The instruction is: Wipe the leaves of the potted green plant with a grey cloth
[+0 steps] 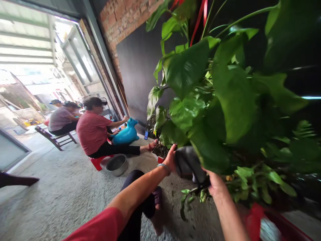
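A: What is your left hand (170, 160) doing?
B: It is closed on the left edge of the dark grey, soft-looking cloth (187, 162), with your thumb uppermost.
A: And your right hand (215, 183)?
B: It is at the cloth's lower right end, partly hidden by the broad, dark green, glossy leaf (212, 149). I cannot tell whether your fingers are gripping the cloth, the leaf or both.
A: Where exactly is the cloth?
B: Between your two hands, in front of you and above the rough grey concrete floor (62, 190). The leaf overlaps its upper right part; blur hides its folds.
A: What else is near you?
B: To your left, a person in a red shirt (91, 134) sits on a red plastic stool (96, 163), beside a round grey metal basin (122, 170). A shiny blue animal-shaped toy (126, 132) is just beyond that person's legs.
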`<state>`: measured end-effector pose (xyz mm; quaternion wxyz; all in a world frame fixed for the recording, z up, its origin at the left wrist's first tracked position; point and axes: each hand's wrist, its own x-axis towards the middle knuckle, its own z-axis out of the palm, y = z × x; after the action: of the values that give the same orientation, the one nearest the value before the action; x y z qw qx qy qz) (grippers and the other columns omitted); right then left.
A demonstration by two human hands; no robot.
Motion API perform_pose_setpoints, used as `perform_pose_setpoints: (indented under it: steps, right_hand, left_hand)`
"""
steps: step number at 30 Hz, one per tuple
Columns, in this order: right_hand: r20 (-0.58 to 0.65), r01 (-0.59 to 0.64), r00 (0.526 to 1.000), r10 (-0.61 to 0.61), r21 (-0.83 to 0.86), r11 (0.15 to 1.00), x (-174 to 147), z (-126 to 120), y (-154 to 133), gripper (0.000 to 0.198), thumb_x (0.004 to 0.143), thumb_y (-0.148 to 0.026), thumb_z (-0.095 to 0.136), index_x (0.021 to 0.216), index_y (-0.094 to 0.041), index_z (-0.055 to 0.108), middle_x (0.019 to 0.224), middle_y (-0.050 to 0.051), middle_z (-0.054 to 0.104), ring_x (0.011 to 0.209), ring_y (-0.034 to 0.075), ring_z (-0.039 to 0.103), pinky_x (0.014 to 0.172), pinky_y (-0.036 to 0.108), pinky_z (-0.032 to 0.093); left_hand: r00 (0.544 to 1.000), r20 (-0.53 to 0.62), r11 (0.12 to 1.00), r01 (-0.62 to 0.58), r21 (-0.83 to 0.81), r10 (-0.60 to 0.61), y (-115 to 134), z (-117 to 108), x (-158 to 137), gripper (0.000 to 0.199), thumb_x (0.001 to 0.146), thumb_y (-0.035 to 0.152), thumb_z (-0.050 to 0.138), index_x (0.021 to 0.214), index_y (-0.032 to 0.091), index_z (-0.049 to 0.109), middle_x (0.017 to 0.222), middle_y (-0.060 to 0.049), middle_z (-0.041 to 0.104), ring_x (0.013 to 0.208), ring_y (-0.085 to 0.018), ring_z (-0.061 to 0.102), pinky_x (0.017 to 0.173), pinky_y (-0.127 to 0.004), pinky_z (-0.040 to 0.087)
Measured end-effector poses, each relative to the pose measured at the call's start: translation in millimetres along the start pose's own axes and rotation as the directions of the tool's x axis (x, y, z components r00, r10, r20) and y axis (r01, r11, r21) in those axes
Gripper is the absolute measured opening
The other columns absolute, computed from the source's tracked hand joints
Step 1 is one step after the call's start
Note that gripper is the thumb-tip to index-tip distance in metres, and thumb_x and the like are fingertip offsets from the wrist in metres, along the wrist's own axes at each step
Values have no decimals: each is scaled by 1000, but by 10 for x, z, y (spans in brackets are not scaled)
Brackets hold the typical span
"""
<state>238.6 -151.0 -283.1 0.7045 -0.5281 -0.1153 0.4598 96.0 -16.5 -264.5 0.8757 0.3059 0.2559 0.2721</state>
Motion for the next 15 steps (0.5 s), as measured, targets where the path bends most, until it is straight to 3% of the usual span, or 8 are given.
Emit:
perform_pose_setpoints:
  steps: [2, 4, 7, 11, 15]
  right_hand:
    - [-34, -54, 998, 52, -73, 996, 0, 38, 47, 39, 43, -39, 89, 70, -19, 70, 71, 4, 73, 69, 24, 66, 65, 37, 54]
    - [-43, -75, 997, 70, -136, 988, -40, 7, 56, 38, 35, -41, 85, 62, -20, 69, 62, 4, 70, 63, 25, 64, 62, 37, 51]
    - [-43, -50, 998, 41, -216, 975, -110, -67, 10, 41, 36, -47, 81, 67, -22, 70, 65, 2, 71, 68, 24, 66, 67, 35, 51]
    - [-12, -34, 999, 32, -356, 934, -224, -229, -95, 33, 41, -49, 77, 58, -23, 64, 58, 1, 65, 62, 21, 59, 63, 34, 47]
    - [148, -12, 984, 102, -516, 856, -450, -678, -219, 25, 38, -33, 77, 60, -24, 68, 65, 2, 70, 69, 25, 62, 64, 35, 48]
  left_hand:
    - [999, 10, 998, -45, 36, 45, -29, 46, -43, 62, 75, 67, 75, 109, 16, 74, 98, -13, 80, 103, -33, 75, 98, -46, 56]
    - [994, -24, 988, -107, 113, 110, -97, 93, -53, 55, 66, 50, 88, 107, 17, 73, 92, -10, 80, 94, -30, 76, 91, -40, 58]
    - [980, -90, 963, -152, 225, 176, -201, 168, -1, 51, 57, 27, 91, 103, 19, 72, 77, -3, 76, 82, -25, 75, 82, -35, 59]
    - [952, -195, 953, -189, 238, 237, -244, 184, 125, 40, 59, 23, 87, 96, 17, 72, 72, -3, 74, 79, -24, 75, 79, -35, 60]
    - [927, -282, 959, -193, 209, 248, -226, 43, 185, 34, 66, 22, 83, 97, 15, 71, 80, -7, 76, 83, -27, 76, 83, -39, 61]
